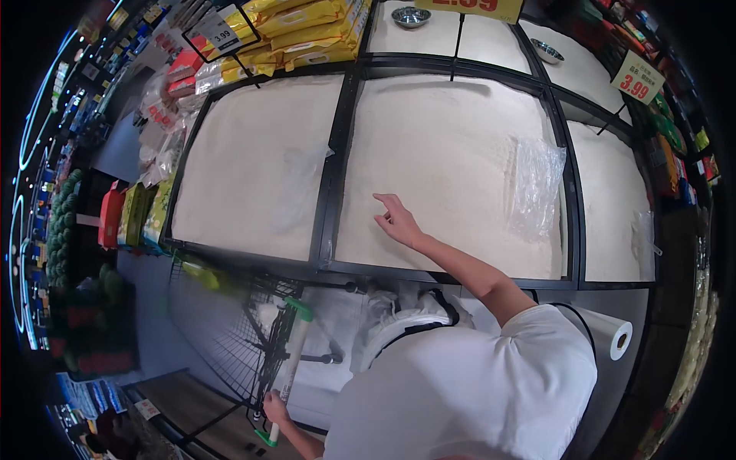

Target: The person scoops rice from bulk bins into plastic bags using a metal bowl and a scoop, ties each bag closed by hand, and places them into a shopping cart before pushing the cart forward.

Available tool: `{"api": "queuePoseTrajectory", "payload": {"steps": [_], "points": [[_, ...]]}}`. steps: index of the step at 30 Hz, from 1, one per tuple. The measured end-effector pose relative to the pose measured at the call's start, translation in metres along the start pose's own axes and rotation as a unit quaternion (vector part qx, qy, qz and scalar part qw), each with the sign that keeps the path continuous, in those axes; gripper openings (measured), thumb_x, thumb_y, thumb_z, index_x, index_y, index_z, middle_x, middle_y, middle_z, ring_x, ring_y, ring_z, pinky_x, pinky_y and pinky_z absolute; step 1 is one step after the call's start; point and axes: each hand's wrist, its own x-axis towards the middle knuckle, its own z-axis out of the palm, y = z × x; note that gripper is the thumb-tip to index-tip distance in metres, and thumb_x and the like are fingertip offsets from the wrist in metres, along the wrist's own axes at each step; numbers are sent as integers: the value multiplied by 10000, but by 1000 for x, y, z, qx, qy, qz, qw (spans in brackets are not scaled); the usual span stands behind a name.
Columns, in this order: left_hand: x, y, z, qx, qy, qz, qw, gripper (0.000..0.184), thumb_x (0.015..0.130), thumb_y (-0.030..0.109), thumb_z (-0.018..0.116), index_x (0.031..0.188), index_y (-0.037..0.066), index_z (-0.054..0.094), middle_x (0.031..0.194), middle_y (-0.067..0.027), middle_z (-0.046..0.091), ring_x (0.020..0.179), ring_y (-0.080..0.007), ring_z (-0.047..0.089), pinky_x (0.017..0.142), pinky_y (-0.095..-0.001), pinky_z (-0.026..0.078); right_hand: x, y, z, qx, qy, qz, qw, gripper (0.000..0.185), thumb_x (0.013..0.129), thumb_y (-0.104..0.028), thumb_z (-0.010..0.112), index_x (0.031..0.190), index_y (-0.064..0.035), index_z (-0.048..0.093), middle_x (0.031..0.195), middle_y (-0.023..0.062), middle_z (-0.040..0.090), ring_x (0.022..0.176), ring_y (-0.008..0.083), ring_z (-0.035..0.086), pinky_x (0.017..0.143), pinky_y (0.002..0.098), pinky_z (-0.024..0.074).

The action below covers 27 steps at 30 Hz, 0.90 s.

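My right hand (pixel 399 222) reaches over the middle bin of fine white foodstuff (pixel 437 153), rice or flour; the grains are too small to tell. Its fingers are partly stretched and apart, with nothing in them. Whether the fingertips touch the surface, I cannot tell. Down at the lower left, my left hand (pixel 276 406) is closed on the pale, green-ended handle (pixel 295 349) of a shopping cart (pixel 230 337). A clear plastic bag (pixel 537 188) lies on the right side of the middle bin.
Black dividers (pixel 328 192) separate the bins. Another clear bag (pixel 300 180) lies in the left bin (pixel 230 161). Metal bowls (pixel 410 17) sit in the back bins. Price signs (pixel 638 78) stand on posts. Yellow sacks (pixel 314 34) are stacked behind; a plastic roll (pixel 611 335) hangs at right.
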Motion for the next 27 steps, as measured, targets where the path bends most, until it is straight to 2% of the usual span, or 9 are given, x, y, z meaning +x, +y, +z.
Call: {"api": "queuePoseTrajectory", "payload": {"steps": [2, 5, 8, 11, 14, 15, 18, 21, 27], "points": [[6, -7, 3, -19, -17, 5, 1000, 309, 828, 336, 575, 841, 46, 681, 731, -151, 666, 629, -286, 618, 623, -411, 466, 65, -5, 30, -17, -3, -33, 999, 640, 856, -159, 627, 1424, -79, 344, 1402, 165, 374, 798, 262, 657, 770, 366, 535], [21, -20, 4, -393, -80, -56, 914, 117, 876, 123, 611, 817, 22, 608, 700, -49, 626, 537, -72, 502, 454, -204, 372, 151, -15, 68, -29, 26, -9, 999, 788, 812, -181, 678, 1476, -91, 263, 1491, 184, 276, 823, 270, 654, 795, 382, 533], [45, -9, -13, -465, -28, -10, 885, 205, 919, 187, 602, 767, 53, 563, 614, -13, 523, 503, -80, 463, 441, -211, 338, 218, 1, 100, -108, 84, -4, 991, 885, 766, -233, 723, 1488, -77, 236, 1530, 202, 207, 1017, 354, 638, 896, 407, 505], [60, 58, -52, -495, -54, 20, 867, 230, 935, 238, 591, 778, 75, 554, 639, -2, 506, 544, -73, 458, 480, -210, 334, 249, 19, 119, -142, 133, 18, 981, 862, 746, -232, 727, 1466, -60, 286, 1406, 220, 428, 1069, 367, 627, 930, 412, 491], [87, 141, -53, -517, -73, 77, 849, 230, 941, 275, 569, 812, 84, 558, 699, -9, 531, 597, -69, 462, 523, -209, 336, 261, 40, 127, -51, 53, 104, 992, 716, 729, -269, 751, 1354, -72, 460, 1062, 174, 626, 916, 308, 644, 804, 393, 516], [92, 175, -51, -516, -125, 103, 841, 230, 940, 282, 565, 835, 77, 563, 726, -14, 543, 627, -73, 471, 544, -212, 348, 257, 28, 122, -114, 12, 123, 986, 407, 779, -213, 670, 1134, -39, 572, 885, 185, 663, 921, 362, 644, 827, 418, 504], [101, 278, -28, -486, -222, 201, 821, 242, 953, 266, 545, 991, 31, 588, 752, -11, 563, 631, -80, 455, 622, -212, 398, 217, 10, 124, -131, 11, 23, 991, 265, 826, -179, 611, 1047, -35, 583, 943, 184, 633, 862, 374, 620, 765, 449, 497], [84, 400, 14, -403, -360, 359, 761, 559, 946, 321, 592, 1402, 53, 411, 1260, -91, 536, 986, -149, 550, 856, -297, 459, 143, -33, 122, -92, -37, -71, 993, 240, 858, -123, 550, 1084, -43, 565, 1027, 174, 609, 889, 374, 606, 770, 464, 492], [96, 501, 143, -501, -351, 218, 760, 539, 885, 174, 682, 1334, -21, 458, 1064, -128, 612, 953, -214, 596, 842, -332, 490, 104, -49, 129, -143, -168, -124, 967, 415, 848, -129, 513, 1261, -83, 519, 1048, 208, 612, 962, 389, 600, 837, 459, 495]]}}
